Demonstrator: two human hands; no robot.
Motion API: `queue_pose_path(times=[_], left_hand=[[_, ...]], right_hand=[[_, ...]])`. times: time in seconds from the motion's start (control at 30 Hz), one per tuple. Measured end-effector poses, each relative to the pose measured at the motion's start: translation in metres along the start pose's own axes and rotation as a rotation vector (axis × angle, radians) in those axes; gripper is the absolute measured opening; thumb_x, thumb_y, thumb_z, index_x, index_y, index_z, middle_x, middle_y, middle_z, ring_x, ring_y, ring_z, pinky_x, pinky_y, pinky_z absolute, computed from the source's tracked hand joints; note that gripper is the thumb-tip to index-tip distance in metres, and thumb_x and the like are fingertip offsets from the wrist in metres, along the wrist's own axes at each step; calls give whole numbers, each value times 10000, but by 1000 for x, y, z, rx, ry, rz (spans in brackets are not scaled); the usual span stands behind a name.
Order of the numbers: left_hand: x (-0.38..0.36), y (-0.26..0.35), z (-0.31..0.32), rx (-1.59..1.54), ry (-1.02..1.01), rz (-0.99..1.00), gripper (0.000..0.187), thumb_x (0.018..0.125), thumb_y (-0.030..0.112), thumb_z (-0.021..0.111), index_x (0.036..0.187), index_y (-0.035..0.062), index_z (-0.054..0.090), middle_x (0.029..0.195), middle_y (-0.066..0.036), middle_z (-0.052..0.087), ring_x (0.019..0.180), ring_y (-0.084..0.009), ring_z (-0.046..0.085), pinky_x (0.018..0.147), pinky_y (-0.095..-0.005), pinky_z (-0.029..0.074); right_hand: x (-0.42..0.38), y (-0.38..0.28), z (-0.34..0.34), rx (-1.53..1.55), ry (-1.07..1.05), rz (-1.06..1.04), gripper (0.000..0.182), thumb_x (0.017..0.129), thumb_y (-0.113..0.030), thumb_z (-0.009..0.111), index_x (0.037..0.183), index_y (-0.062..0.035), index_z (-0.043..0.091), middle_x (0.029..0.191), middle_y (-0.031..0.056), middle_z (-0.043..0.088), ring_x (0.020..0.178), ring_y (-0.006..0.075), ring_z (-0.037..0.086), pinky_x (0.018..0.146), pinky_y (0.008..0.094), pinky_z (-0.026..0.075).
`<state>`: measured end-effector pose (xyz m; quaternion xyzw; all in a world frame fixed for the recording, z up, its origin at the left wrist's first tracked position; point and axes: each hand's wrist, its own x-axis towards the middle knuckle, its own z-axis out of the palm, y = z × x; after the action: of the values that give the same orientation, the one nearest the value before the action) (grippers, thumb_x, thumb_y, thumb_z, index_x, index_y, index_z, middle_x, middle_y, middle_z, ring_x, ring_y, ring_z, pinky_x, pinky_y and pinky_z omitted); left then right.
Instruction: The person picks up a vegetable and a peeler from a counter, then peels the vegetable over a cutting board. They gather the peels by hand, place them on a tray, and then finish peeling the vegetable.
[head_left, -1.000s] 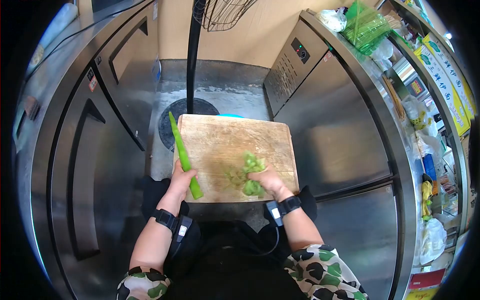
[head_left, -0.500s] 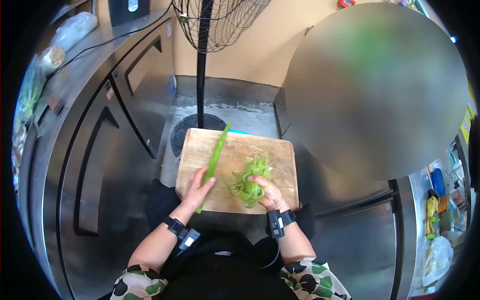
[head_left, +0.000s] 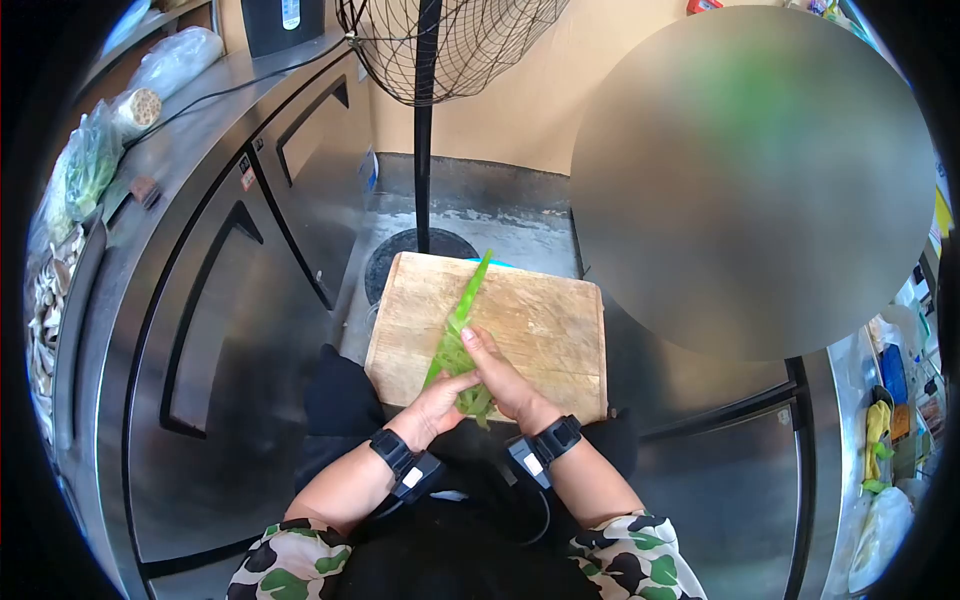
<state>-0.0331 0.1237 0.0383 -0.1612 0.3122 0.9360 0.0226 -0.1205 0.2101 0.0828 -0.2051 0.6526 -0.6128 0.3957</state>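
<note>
My left hand (head_left: 440, 402) and my right hand (head_left: 503, 380) meet over the near part of a wooden cutting board (head_left: 545, 330). My left hand is closed around the lower part of a long green tapering piece (head_left: 472, 293), whose tip points away from me across the board. Thin light-green vegetable strips (head_left: 452, 350) lie bunched against it. My right hand is closed over the bunch, its thumb on top, and some strips (head_left: 478, 403) hang out below, between the two hands. The palms hide part of the bunch.
Beyond the board stands a wire-caged fan on a black pole (head_left: 423, 180). At left, a steel counter (head_left: 215, 115) carries bagged vegetables (head_left: 92, 160) and a tray of pale sliced pieces (head_left: 50, 320). A counter at right holds a plastic bag (head_left: 882, 540). A blurred disc covers the upper right.
My right hand has brought the bunch of strips left and toward me, against the long green piece in my left hand. The hands were apart before and now come together.
</note>
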Motion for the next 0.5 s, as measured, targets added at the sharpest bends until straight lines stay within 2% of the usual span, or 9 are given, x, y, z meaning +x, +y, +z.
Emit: queue_pose_path(times=[0.03,0.13,0.23,0.27,0.37,0.43,0.5], left_hand=[[1,-2,1,-51,13,14,463,856,161,661,1263,78,458,1159,-105,570,1076,-242,571,903,-421,478],[8,-8,-14,-247,-47,-73,448,860,150,644,1261,77,458,1158,-109,571,1080,-251,570,910,-437,474],[-7,-3,-10,-231,-59,-17,460,864,211,628,1269,75,460,1212,-126,544,1129,-274,534,963,-457,437],[-13,3,-8,-262,-109,-22,464,858,197,625,1271,71,453,1229,-137,533,1148,-288,522,979,-489,423],[-35,16,2,-398,-188,45,512,871,142,596,1332,69,385,1266,-161,506,1193,-316,493,1008,-501,409],[-58,31,-1,-402,-239,52,536,865,117,583,1353,55,373,1310,-157,480,1214,-322,475,1017,-500,401],[-91,39,-12,-379,-254,144,535,862,110,583,1352,50,379,1321,-145,475,1210,-318,478,1012,-499,407]], right_hand=[[0,-2,1,-144,28,-28,780,901,-617,403,1397,-22,312,1287,235,456,1188,328,476,999,393,372],[-9,-21,-13,-654,-142,-70,777,908,-615,369,1419,-35,295,1309,290,440,1214,395,457,1001,411,370],[-25,-54,-14,-848,-210,-122,727,917,-599,354,1389,-46,360,1233,303,502,1168,418,489,988,405,384],[-26,-59,-15,-844,-222,-116,648,939,-538,399,1374,-59,386,1202,212,561,1060,305,582,836,380,506],[-29,-71,-18,-676,-272,-310,569,956,-486,407,1340,-68,441,1131,172,601,947,243,629,717,337,537],[-33,-76,-19,-399,-276,-170,507,969,-441,408,1290,-58,491,1076,136,624,842,196,644,686,315,539],[-26,-67,-30,-198,-267,-122,458,977,-395,417,1239,-33,517,1036,108,641,820,163,645,680,286,535]])
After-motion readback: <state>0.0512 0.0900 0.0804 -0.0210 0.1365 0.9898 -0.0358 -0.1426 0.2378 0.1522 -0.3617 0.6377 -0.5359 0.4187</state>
